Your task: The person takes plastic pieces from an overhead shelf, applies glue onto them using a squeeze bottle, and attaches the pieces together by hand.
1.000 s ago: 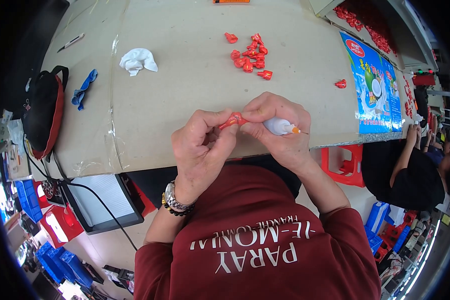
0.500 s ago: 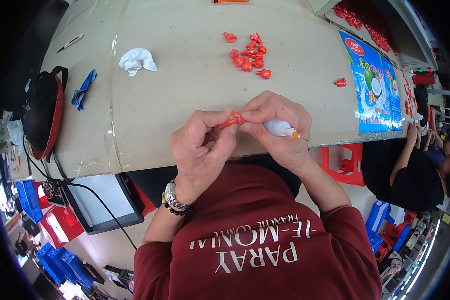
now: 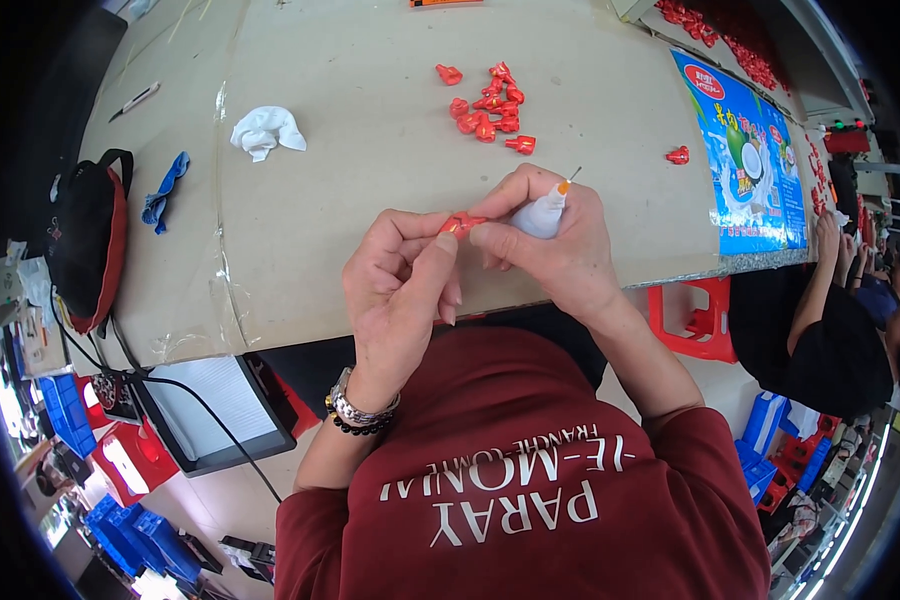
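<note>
i see left hand [image 3: 398, 275] pinched on the red piece [image 3: 460, 224] at its fingertips; right hand [image 3: 567, 250] thumb alongside, grip curled round white bottle [image 3: 540, 218].

A table [image 3: 305, 225] bears red pieces [image 3: 506, 124] and a pen [image 3: 136, 100].

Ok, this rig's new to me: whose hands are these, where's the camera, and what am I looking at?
There is no machine here: these are a person's bare hands. The view comes from the left of two fisheye cameras worn on the head, looking down, so straight edges bend. The left hand pinches a red piece; the right hand has its fingertips at the piece's other end and also holds a bottle with a thin needle tip. On the table lie more red pieces, a white wad, a blue strip and a blue sheet.
</note>
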The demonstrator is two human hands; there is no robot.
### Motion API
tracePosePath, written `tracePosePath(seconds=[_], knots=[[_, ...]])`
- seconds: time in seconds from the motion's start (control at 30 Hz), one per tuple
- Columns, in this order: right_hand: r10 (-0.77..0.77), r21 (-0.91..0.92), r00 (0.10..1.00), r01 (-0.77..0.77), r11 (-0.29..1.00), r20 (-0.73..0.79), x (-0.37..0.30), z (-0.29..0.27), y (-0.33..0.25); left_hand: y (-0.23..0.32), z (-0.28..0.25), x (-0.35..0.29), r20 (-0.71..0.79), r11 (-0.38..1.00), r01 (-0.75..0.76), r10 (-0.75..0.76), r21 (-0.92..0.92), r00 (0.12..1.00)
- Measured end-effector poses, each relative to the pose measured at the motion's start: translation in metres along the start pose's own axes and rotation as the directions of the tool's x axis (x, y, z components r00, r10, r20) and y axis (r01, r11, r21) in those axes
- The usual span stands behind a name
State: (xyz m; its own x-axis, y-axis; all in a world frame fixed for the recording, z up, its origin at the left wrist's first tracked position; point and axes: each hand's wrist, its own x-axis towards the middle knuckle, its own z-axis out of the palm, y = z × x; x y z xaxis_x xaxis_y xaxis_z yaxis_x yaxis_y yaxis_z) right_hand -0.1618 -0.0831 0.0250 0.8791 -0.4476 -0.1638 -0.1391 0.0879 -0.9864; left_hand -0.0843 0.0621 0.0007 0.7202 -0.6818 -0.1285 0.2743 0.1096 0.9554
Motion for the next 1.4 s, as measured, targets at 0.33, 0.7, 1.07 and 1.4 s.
tracePosePath(seconds=[0.33, 0.7, 1.07, 1.4], knots=[[-0.063, -0.043, 0.997, 0.061, 0.997, -0.038, 0.000, 0.001, 0.005, -0.005, 0.010, -0.002, -0.045, 0.996, 0.000, -0.004, -0.089, 0.999], [-0.032, -0.014, 0.999, 0.031, 0.999, -0.035, -0.001, 0.002, 0.002, -0.004, 0.015, -0.004, -0.108, 0.998, -0.063, 0.059, -0.030, 0.992], [-0.015, 0.003, 0.999, 0.015, 1.000, -0.043, -0.001, 0.006, 0.000, -0.003, 0.015, -0.005, -0.121, 0.997, -0.077, 0.074, -0.016, 0.990], [-0.025, -0.021, 0.998, 0.024, 1.000, -0.059, 0.000, 0.006, 0.002, -0.005, 0.013, -0.006, -0.088, 0.992, -0.117, 0.121, 0.044, 0.989]])
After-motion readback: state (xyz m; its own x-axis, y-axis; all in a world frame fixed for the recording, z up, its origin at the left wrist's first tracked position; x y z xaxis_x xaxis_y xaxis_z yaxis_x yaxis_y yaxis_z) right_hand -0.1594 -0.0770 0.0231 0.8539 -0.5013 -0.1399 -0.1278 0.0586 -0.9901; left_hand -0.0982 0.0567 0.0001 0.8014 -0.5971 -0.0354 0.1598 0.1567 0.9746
